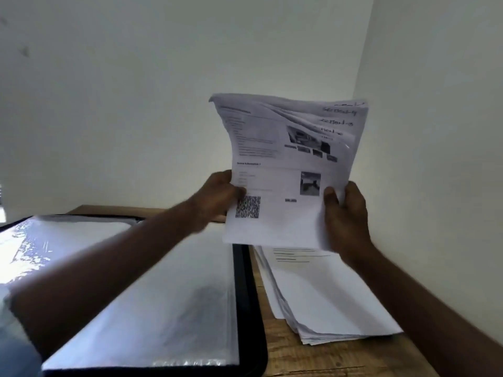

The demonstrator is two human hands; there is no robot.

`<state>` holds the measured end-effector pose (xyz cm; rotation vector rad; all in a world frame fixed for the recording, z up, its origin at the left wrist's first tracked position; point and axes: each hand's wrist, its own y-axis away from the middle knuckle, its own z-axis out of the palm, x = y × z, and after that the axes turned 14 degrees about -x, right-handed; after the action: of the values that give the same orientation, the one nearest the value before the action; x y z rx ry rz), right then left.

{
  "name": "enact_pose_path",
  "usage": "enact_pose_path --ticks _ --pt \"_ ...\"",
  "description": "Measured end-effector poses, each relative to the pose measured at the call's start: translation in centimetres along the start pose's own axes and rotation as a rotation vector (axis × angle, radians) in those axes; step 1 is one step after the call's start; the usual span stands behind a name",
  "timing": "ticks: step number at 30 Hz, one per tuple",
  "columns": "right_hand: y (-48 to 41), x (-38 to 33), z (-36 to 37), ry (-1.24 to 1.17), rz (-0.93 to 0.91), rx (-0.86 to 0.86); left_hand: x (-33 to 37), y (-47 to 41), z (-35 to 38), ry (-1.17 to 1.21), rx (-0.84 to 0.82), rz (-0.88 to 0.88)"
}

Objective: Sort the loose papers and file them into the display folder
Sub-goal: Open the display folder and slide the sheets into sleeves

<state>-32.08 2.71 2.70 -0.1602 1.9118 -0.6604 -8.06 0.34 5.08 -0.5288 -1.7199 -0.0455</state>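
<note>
Held sheaf [288, 170]: upright in the air above the table's far right part, long axis vertical, tops fanned.
Left hand [217, 197]: grips its lower left edge.
Right hand [345, 213]: grips its lower right edge, thumb in front.
Display folder [245, 281]: open and flat, down-left of the sheaf; left hand nearer.
Loose stack [326, 295]: along the table [340, 357] right edge, just beside the folder.
</note>
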Motion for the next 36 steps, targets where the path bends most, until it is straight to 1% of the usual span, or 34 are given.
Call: enact_pose_path --ticks 2,3,4,6,7,11,12,13,14,15,16,18,19,21,24,26,27,31,33,35,36 --pt "-2.1 -1.0 1.4 -0.073 0.141 -0.108 0.9 -0.1 -3.3 -0.076 -0.085 -0.150" --pt "-3.0 -1.7 2.6 -0.117 0.216 -0.172 0.8 0.1 -5.2 -0.094 -0.101 -0.224" --pt "-3.8 -2.2 3.8 -0.147 0.279 -0.226 0.7 0.2 -6.7 -0.096 -0.109 -0.278" --pt "-5.5 -2.8 6.8 -0.199 0.333 -0.302 -0.1 0.6 -9.5 -0.074 -0.090 -0.327" --pt "-6.0 -3.1 8.1 -0.259 0.331 -0.331 -0.6 0.7 -10.7 -0.053 -0.057 -0.320" --pt "-6.0 -4.5 13.2 -0.727 0.338 -0.362 -4.0 1.2 -16.2 0.043 0.206 -0.194" --pt "-5.9 -4.4 14.4 -0.796 0.361 -0.362 -5.0 1.4 -17.3 0.077 0.278 -0.158" --pt "-5.6 -4.6 15.8 -0.816 0.380 -0.383 -6.2 1.7 -18.3 0.097 0.361 -0.123" --pt "-5.0 -4.6 17.2 -0.731 0.377 -0.428 -7.1 2.1 -18.9 0.101 0.451 -0.095" --pt "-4.1 -4.5 18.7 -0.587 0.339 -0.500 -8.3 2.4 -19.7 0.093 0.541 -0.071" --pt "-3.5 -4.0 20.0 -0.364 0.273 -0.571 -9.4 2.8 -20.1 0.078 0.626 -0.053" --pt "-2.7 -2.7 22.2 0.124 0.009 -0.685 -11.4 3.5 -21.0 0.066 0.760 -0.049" --pt "-2.3 -2.1 23.0 0.280 -0.116 -0.722 -12.0 3.6 -21.2 0.084 0.791 -0.038" --pt "-1.7 -1.2 24.6 0.392 -0.244 -0.797 -12.7 3.8 -21.4 0.097 0.818 -0.016" --pt "-1.3 -0.2 26.0 0.616 -0.419 -0.809 -12.5 4.4 -20.3 0.032 0.853 -0.027" --pt "-0.9 0.2 26.1 0.693 -0.556 -0.815 -12.6 5.2 -20.1 0.015 0.869 -0.041" --pt "-0.6 0.4 26.1 0.681 -0.608 -0.816 -12.7 5.7 -20.1 0.008 0.880 -0.043" --pt "1.2 0.0 24.4 0.438 -0.608 -0.832 -12.3 8.3 -19.1 0.066 0.952 -0.028" --pt "2.9 -0.8 23.3 0.405 -0.648 -0.810 -12.0 9.8 -18.2 0.138 0.967 0.006" --pt "4.4 -1.5 22.3 0.474 -0.700 -0.751 -11.3 11.1 -17.5 0.180 0.983 0.014" --pt "4.9 -2.0 21.8 0.559 -0.715 -0.717 -10.8 11.4 -17.2 0.210 0.974 0.020"
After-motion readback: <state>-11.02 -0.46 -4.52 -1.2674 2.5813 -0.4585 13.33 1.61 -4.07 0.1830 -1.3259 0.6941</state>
